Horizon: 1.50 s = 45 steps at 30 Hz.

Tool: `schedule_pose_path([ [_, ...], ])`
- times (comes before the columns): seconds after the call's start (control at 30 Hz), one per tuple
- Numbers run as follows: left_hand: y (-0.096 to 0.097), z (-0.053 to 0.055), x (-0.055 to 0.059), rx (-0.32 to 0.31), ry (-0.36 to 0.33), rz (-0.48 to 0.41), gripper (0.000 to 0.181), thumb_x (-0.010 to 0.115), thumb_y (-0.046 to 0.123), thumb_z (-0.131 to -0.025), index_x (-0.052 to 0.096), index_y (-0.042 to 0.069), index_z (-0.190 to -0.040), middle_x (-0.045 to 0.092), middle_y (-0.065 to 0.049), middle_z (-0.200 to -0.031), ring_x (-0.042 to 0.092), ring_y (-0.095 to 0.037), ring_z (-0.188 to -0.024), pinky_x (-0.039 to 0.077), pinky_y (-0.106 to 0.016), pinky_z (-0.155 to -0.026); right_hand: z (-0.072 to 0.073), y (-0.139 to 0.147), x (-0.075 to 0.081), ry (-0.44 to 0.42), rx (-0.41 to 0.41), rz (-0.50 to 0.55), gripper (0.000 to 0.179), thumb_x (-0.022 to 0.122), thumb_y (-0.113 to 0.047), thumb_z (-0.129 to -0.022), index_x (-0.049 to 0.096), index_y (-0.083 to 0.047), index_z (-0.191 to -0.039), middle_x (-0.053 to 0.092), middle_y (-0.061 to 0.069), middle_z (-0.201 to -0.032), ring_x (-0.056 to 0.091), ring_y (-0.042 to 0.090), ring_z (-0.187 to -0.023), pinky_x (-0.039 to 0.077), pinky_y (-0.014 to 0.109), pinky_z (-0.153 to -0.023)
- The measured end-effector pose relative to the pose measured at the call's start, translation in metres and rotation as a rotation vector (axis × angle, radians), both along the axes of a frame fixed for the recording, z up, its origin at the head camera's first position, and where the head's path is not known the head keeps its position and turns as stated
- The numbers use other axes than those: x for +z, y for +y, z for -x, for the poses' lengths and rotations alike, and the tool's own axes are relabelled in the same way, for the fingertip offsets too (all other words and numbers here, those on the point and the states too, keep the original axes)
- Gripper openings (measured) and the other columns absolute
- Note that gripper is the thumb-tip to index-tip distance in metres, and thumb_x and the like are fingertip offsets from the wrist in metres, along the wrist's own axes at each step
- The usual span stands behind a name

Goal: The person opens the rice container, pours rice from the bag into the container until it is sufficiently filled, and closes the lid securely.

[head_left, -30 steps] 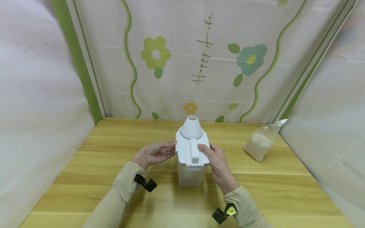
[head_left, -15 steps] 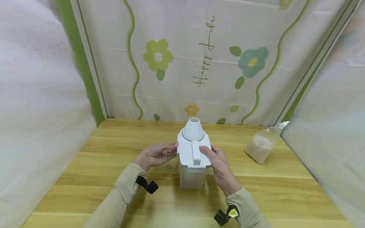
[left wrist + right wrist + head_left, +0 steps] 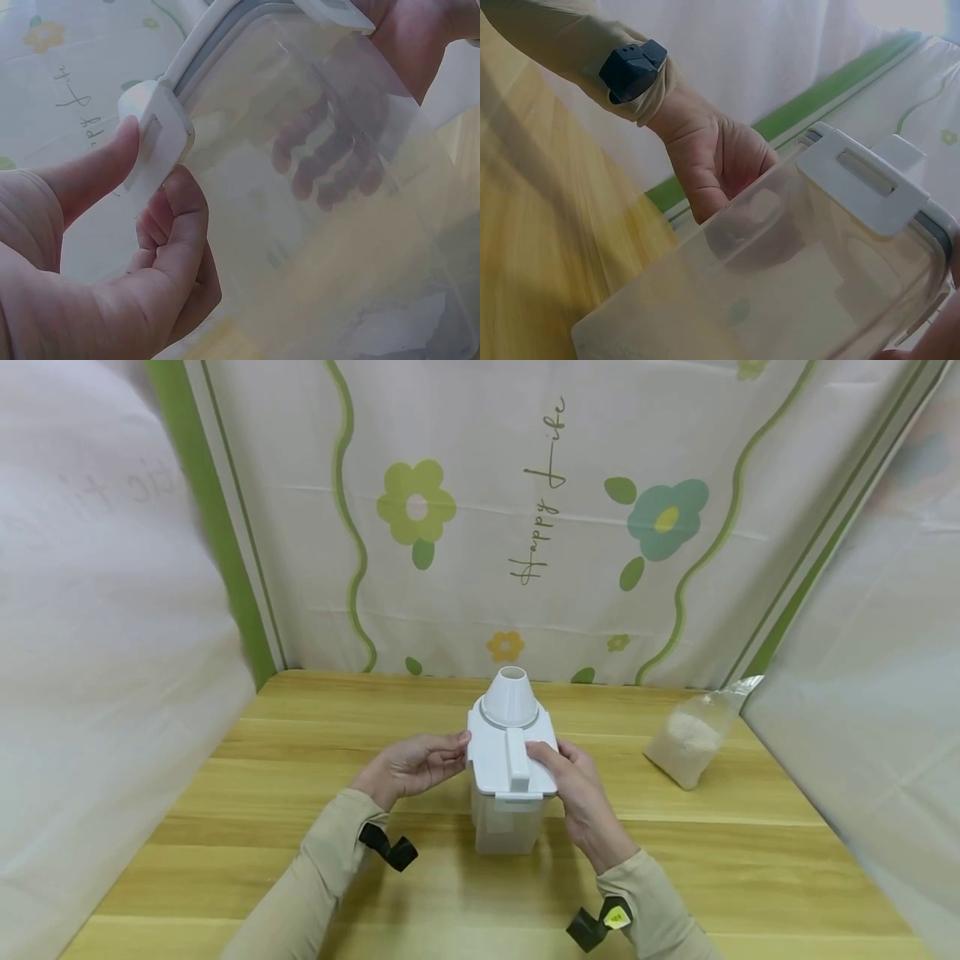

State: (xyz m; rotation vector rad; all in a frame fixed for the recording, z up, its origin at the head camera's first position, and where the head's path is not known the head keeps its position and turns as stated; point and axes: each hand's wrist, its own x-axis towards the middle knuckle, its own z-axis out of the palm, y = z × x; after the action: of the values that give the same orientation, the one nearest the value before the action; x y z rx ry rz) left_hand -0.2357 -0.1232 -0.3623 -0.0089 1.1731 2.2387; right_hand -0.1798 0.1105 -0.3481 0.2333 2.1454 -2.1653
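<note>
A clear plastic storage container point(image 3: 506, 828) stands upright on the table, topped by a white lid point(image 3: 489, 768). The lid carries a white cone-shaped cup point(image 3: 510, 700) and a bar handle point(image 3: 517, 760). On the container's left side, my left hand point(image 3: 420, 766) pinches a white latch point(image 3: 161, 146), thumb on its outer face and index finger at its lower edge. My right hand point(image 3: 583, 793) grips the opposite side, its thumb on the lid beside the handle. Through the cloudy wall, the right hand's curled fingers point(image 3: 330, 161) show in the left wrist view. Another latch point(image 3: 862, 186) lies flat against the wall.
A clear plastic bag point(image 3: 686, 743) of pale grainy contents leans at the back right of the wooden table point(image 3: 300, 760). Printed curtains point(image 3: 465, 527) enclose the back and both sides. Each sleeve has a dark wrist-camera mount point(image 3: 388, 847).
The head view has shifted slightly. Both hands keep the same hold, and the container and bag stay where they were.
</note>
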Motion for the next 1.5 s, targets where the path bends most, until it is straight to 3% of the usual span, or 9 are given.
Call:
schedule_pose_path([
  [0.47, 0.001, 0.001, 0.001, -0.002, -0.015, -0.019, 0.01, 0.058, -0.003, -0.097, 0.065, -0.005, -0.104, 0.067, -0.013, -0.099, 0.066, -0.019, -0.089, 0.053, -0.03, -0.088, 0.0, 0.001, 0.001, 0.004, 0.01, 0.005, 0.065, 0.071, -0.035, -0.089, 0.05, -0.001, -0.139, 0.062, 0.013, -0.117, 0.059, 0.021, -0.101, 0.048, 0.031, -0.086],
  [0.77, 0.0, -0.001, 0.006, 0.017, -0.013, 0.012, 0.023, 0.061, -0.004, -0.095, 0.058, -0.009, -0.117, 0.068, -0.016, -0.104, 0.068, -0.021, -0.094, 0.04, -0.036, -0.105, -0.001, 0.001, 0.002, 0.012, 0.013, 0.008, 0.063, 0.071, -0.035, -0.089, 0.051, -0.001, -0.137, 0.062, 0.013, -0.116, 0.059, 0.021, -0.099, 0.047, 0.031, -0.085],
  [1.1, 0.003, -0.006, 0.007, 0.059, 0.004, 0.032, 0.028, 0.062, -0.004, -0.094, 0.055, -0.011, -0.12, 0.068, -0.016, -0.104, 0.068, -0.022, -0.094, 0.046, -0.034, -0.099, -0.001, 0.005, 0.0, 0.004, 0.018, 0.012, 0.063, 0.072, -0.036, -0.089, 0.051, -0.001, -0.137, 0.063, 0.012, -0.114, 0.058, 0.021, -0.099, 0.046, 0.032, -0.086],
  [1.23, 0.006, -0.01, 0.01, 0.1, 0.033, 0.094, 0.033, 0.063, -0.005, -0.093, 0.054, -0.013, -0.124, 0.065, -0.016, -0.109, 0.067, -0.022, -0.095, 0.051, -0.031, -0.093, -0.001, 0.007, -0.002, 0.005, 0.019, 0.017, 0.062, 0.072, -0.036, -0.088, 0.053, -0.001, -0.135, 0.063, 0.012, -0.114, 0.058, 0.022, -0.1, 0.046, 0.033, -0.086],
  [1.5, 0.015, -0.017, 0.022, 0.245, 0.204, 0.313, 0.043, 0.073, -0.001, -0.086, 0.057, -0.012, -0.125, 0.06, -0.019, -0.119, 0.063, -0.022, -0.094, 0.053, -0.031, -0.086, 0.003, 0.007, -0.005, 0.017, 0.013, 0.061, 0.059, 0.072, -0.033, -0.088, 0.054, 0.001, -0.134, 0.066, 0.012, -0.109, 0.061, 0.021, -0.096, 0.047, 0.033, -0.086],
])
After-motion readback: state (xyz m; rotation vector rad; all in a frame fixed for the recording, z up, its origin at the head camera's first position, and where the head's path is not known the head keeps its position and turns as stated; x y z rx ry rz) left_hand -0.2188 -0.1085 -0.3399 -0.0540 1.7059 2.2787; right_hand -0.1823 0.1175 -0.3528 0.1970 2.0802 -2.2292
